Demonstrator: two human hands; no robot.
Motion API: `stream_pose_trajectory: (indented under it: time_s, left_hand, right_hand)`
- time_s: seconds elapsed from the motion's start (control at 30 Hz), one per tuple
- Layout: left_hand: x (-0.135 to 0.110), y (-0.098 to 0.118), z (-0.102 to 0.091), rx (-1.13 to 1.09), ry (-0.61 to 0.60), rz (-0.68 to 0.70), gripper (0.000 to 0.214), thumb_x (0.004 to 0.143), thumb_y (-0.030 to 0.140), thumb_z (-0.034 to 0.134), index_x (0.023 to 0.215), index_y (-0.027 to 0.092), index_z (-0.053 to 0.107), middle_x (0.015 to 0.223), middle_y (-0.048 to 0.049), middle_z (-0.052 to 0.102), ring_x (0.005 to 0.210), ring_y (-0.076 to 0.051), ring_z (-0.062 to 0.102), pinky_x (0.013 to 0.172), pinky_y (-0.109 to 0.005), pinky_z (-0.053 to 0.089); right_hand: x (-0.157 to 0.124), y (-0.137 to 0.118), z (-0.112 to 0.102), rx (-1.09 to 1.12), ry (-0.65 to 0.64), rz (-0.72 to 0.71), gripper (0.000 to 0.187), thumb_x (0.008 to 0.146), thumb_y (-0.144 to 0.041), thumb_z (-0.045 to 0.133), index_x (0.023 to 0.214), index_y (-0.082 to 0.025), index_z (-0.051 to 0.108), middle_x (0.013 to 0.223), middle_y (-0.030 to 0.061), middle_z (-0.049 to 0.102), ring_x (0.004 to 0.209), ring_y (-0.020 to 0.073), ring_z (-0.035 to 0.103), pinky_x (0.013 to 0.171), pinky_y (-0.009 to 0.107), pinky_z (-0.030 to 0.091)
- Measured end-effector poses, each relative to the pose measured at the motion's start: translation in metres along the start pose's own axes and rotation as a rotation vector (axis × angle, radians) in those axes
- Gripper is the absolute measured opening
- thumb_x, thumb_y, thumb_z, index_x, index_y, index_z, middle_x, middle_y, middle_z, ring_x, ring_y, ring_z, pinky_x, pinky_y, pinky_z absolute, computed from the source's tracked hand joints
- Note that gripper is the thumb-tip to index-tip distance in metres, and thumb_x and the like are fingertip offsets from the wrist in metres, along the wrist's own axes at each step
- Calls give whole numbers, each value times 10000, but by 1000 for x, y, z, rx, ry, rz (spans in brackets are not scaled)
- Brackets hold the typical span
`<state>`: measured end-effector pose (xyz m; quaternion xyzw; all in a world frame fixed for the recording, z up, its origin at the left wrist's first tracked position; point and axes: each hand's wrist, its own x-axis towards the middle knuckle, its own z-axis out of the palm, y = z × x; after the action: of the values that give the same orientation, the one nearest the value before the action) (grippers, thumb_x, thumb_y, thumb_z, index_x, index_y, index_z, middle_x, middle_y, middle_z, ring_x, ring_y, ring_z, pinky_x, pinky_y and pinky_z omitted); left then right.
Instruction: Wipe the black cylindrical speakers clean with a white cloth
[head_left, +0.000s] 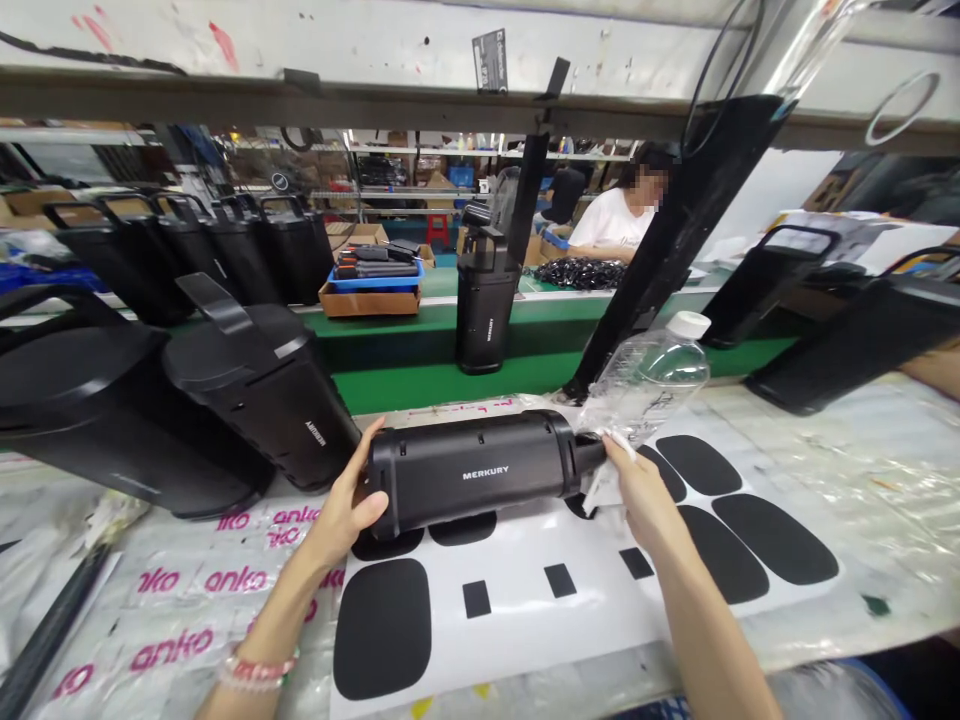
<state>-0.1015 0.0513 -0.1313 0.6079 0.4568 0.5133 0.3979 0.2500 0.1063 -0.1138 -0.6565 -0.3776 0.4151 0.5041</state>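
A black portable speaker (480,472) marked MERKURY lies on its side between my hands, above a white sheet (525,640) of black rounded pads and small squares. My left hand (351,505) grips its left end, thumb toward me and fingers behind. At the other end, my right hand (636,485) is closed around the speaker's handle (589,455), with a white cloth or tissue (604,488) under its fingers. Part of the sheet is hidden beneath the speaker. Just behind my right hand stands a clear plastic bottle (664,375) with a white cap.
Two upright speakers (262,390) stand left of my hands. Another speaker (484,310) stands on the green conveyor (405,375). A dark post (637,250) slants up behind the bottle. More speakers (862,330) lean at right, near another person's arm (937,370). A person (611,225) sits across.
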Motion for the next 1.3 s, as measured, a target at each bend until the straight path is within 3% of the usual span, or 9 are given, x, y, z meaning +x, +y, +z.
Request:
stream_pose_trajectory:
  time_s: [0.1,0.23,0.37,0.57,0.77,0.93,1.1,1.2,1.3]
  left_hand:
    - [-3,2,-4,168,-54,186,867,740,619,634,1472,302,295,1513,-76,343,1381,-369,319,1154,-489,212]
    - [-6,3,8,232,-19,402,928,710,657,656,1484,388,220,1562,-12,244,1430,-317,226,1180,-425,160]
    - [-4,-10,28,-160,241,181,1009,698,806,515,1504,376,88,1598,11,146,1461,-261,154,1186,-363,182]
    - [4,-7,36,-577,332,-293,863,766,743,513,1444,226,384,1420,-73,506,1376,-281,374,1159,-391,300]
    - [3,-4,31,-501,335,-173,603,860,550,555,1397,296,452,1449,24,476,1394,-217,345,1186,-316,234]
    - [3,-6,28,-436,288,-159,598,881,520,516,1426,302,400,1451,21,472,1378,-228,371,1177,-343,245]
    - [3,-8,28,-417,319,-166,584,878,521,505,1409,289,434,1452,12,471,1381,-233,366,1181,-344,227]
    - [4,-11,28,-376,327,-154,593,868,527,514,1399,269,452,1456,2,467,1392,-236,345,1189,-340,195]
    - [4,-10,29,-374,324,-153,600,869,520,513,1408,270,434,1461,1,460,1405,-225,321,1189,-338,189]
  right_hand:
    - [13,-8,-1,-47,-76,49,360,670,-537,669,768,-191,690,766,97,708,762,301,674,655,377,532]
    - [21,4,10,-75,-150,-60,330,648,-511,689,722,-189,678,726,76,696,778,286,660,735,377,520]
    - [14,24,23,-80,-94,-229,486,701,-576,590,935,-161,686,939,82,703,1008,290,611,921,378,447]
    - [5,32,28,-124,5,-354,643,776,-633,509,1144,-121,636,1075,110,672,1084,299,572,952,380,413]
    - [7,33,24,-212,88,-367,675,747,-663,544,1123,-114,659,975,127,691,984,317,605,874,391,452]
    - [-8,13,23,-211,338,-476,625,882,-600,420,1236,-109,575,1107,157,644,1067,320,578,950,455,412]
    - [-42,5,59,-515,99,-953,394,943,-322,378,1257,-158,551,1284,137,570,1269,313,447,1047,511,356]
    - [-70,12,92,-634,86,-1075,452,897,-163,365,1331,-136,489,1316,142,547,1346,328,341,1084,566,287]
    - [-105,12,120,-589,-178,-1153,521,842,-135,390,1356,-132,474,1347,105,537,1307,323,398,1104,548,280]
